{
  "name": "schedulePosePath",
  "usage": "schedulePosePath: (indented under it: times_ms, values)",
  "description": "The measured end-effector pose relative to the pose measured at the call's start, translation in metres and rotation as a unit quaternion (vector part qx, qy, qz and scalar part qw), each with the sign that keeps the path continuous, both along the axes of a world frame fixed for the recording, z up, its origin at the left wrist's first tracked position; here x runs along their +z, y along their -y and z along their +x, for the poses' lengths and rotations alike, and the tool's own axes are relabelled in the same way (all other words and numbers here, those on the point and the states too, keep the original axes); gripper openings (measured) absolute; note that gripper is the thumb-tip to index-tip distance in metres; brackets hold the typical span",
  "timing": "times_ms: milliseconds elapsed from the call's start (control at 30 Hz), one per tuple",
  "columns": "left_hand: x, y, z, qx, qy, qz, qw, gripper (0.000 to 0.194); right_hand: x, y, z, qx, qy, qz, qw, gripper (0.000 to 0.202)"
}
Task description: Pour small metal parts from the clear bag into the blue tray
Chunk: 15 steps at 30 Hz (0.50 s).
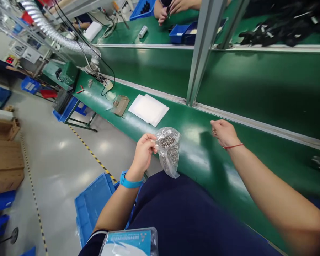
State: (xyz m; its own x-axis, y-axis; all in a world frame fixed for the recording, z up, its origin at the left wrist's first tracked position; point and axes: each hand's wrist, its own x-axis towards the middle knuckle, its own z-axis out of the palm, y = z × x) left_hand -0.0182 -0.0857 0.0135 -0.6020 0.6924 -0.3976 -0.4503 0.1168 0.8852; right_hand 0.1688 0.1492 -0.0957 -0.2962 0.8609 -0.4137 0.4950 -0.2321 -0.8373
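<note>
My left hand pinches the top of a small clear plastic bag that holds several small metal parts. The bag hangs over the near edge of the green workbench. My right hand hovers above the bench to the right of the bag, fingers curled inward; whether something tiny sits between them cannot be made out. A blue band is on my left wrist and a red string on my right.
White sheets and a brown pad lie further left on the bench. A metal post rises behind. Another person's hands work across the line near blue bins. A blue crate sits on the floor.
</note>
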Motion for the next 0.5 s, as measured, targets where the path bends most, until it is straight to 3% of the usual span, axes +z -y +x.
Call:
schedulePosePath:
  times_ms: [133,233,300,500]
  values:
    - [0.001,-0.01,0.001,-0.043,-0.039,0.006,0.998,0.028,0.076,0.048,-0.029,0.077,-0.14,-0.143,0.977,0.035]
    - [0.001,-0.02,0.005,-0.09,-0.046,0.021,0.995,0.031,0.115,0.08,-0.048,0.13,-0.181,-0.208,0.953,0.037]
    - [-0.001,-0.028,0.01,-0.122,-0.045,0.038,0.991,0.032,0.124,0.091,-0.058,0.127,-0.171,-0.226,0.951,0.036]
    - [-0.018,-0.043,0.032,-0.211,-0.023,0.086,0.973,0.035,0.116,0.086,-0.057,0.034,-0.117,-0.234,0.965,0.024]
